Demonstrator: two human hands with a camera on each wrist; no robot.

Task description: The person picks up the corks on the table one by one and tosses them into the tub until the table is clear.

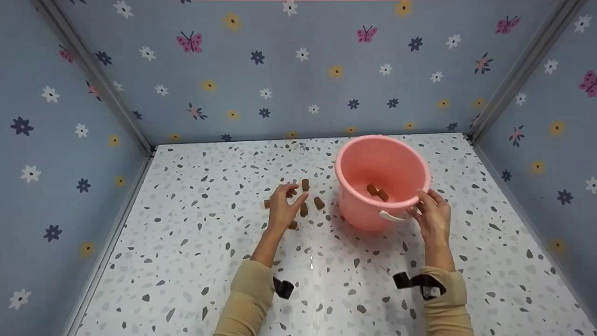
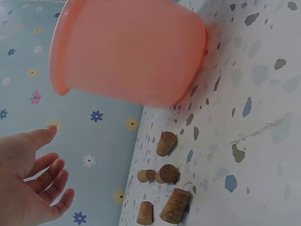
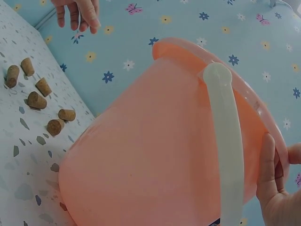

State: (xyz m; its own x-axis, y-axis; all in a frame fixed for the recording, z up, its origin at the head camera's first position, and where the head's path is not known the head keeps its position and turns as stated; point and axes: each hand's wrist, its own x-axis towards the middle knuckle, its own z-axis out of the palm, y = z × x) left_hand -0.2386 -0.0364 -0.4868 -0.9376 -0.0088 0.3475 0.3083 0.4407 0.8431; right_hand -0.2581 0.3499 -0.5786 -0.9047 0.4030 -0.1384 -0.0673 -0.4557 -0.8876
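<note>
A pink bucket [image 1: 361, 210] with a white handle [image 3: 225, 141] stands right of the middle of the table. My right hand [image 1: 433, 215] grips its rim at the near right, thumb and fingers on either side of the wall. Two brown corks [image 1: 377, 192] lie inside on the bottom. Left of the bucket, several more corks [image 1: 319, 203] are scattered on the table, some upright and some on their sides. Above these my left hand [image 1: 282, 208] hovers with fingers loosely bent and nothing held; the left wrist view shows the hand [image 2: 33, 176] apart from the corks [image 2: 175, 205].
The speckled white tabletop [image 1: 186, 261] is bounded by blue panels [image 1: 298, 70] with flowers and butterflies at the back and both sides. Metal corner posts [image 1: 93, 70] join the panels. Black straps [image 1: 283, 288] sit on both wrists.
</note>
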